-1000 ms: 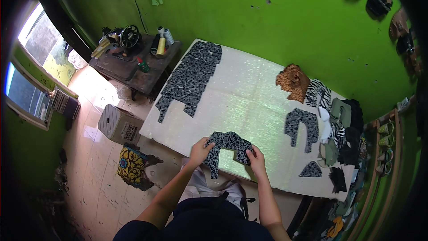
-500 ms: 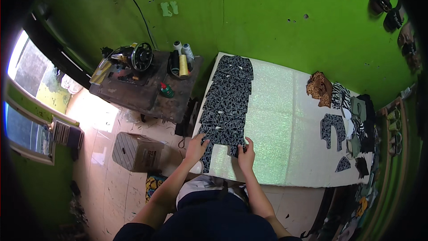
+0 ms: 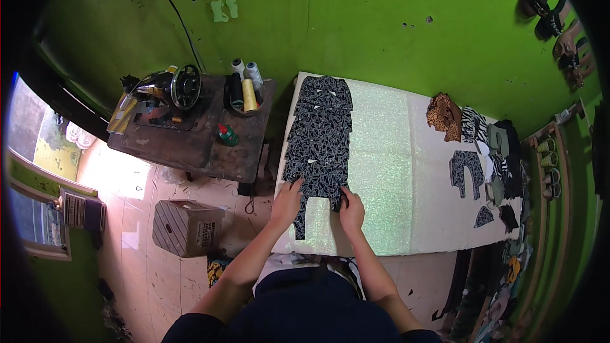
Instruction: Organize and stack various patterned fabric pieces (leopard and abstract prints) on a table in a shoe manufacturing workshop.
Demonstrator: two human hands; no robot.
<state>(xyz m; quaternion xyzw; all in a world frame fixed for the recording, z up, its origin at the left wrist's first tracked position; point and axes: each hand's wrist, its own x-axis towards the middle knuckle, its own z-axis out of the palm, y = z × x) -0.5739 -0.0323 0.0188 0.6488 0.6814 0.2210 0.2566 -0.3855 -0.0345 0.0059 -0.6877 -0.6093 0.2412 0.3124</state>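
A column of overlapping black fabric pieces with a pale line pattern (image 3: pixel 318 136) lies along the left side of the pale table (image 3: pixel 381 152). At its near end is a cut piece with two legs, the left one longer. My left hand (image 3: pixel 288 203) is closed at the left edge of this piece, fingertips on the cloth. My right hand (image 3: pixel 351 213) pinches its right edge beside the shorter leg. The undersides of the fingers are hidden.
On the left stands a sewing machine (image 3: pixel 168 89) on a dark wooden table (image 3: pixel 184 146), with thread cones (image 3: pixel 249 95) and a small green bottle (image 3: pixel 227 135). Below is a cardboard box (image 3: pixel 184 228). More cut pieces (image 3: pixel 467 171) and leopard-print cloth (image 3: pixel 443 117) lie at the right.
The near fabric piece has shifted slightly up the column and lies straighter, with both legs showing. My hands have moved a little with it. The whole view has shifted slightly.
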